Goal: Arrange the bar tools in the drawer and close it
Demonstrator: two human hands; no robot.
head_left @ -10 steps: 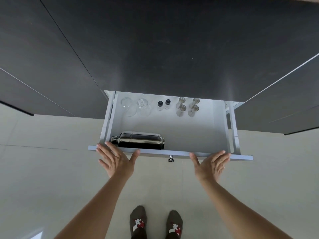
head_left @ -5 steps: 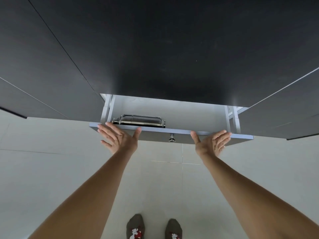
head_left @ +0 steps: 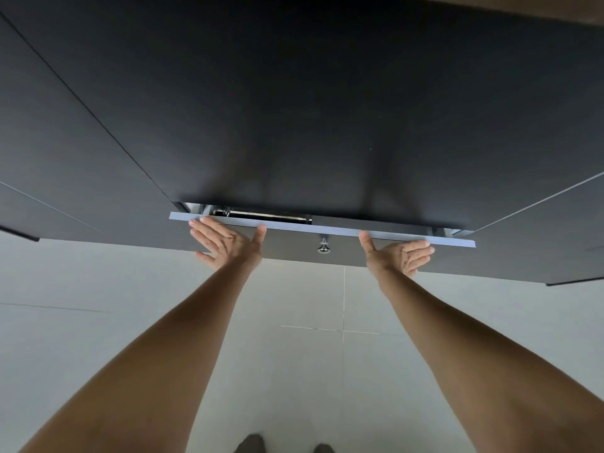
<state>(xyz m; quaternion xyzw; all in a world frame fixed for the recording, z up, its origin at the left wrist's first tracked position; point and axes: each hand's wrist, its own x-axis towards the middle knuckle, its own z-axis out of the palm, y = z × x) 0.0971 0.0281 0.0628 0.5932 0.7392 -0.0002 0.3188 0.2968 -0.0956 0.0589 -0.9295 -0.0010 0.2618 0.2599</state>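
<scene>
The drawer (head_left: 327, 229) stands out only a narrow slit from under the dark countertop. Its dark front carries a small metal knob (head_left: 323, 246). Through the slit I see just the top of a steel cocktail shaker (head_left: 261, 213) lying on its side at the left. The glasses and small bottles further in are hidden. My left hand (head_left: 228, 243) lies flat against the drawer front left of the knob, fingers spread. My right hand (head_left: 400, 256) presses flat on the front to the right of the knob. Neither hand holds anything.
The dark countertop (head_left: 294, 109) fills the upper view, with dark cabinet fronts (head_left: 81, 207) on both sides of the drawer. Pale floor tiles (head_left: 98, 322) lie below. My socked feet (head_left: 251, 444) show at the bottom edge.
Both flat hands have pushed the drawer inward, from well open to a narrow slit. The glasses and bottles went out of sight; only the shaker's top still shows.
</scene>
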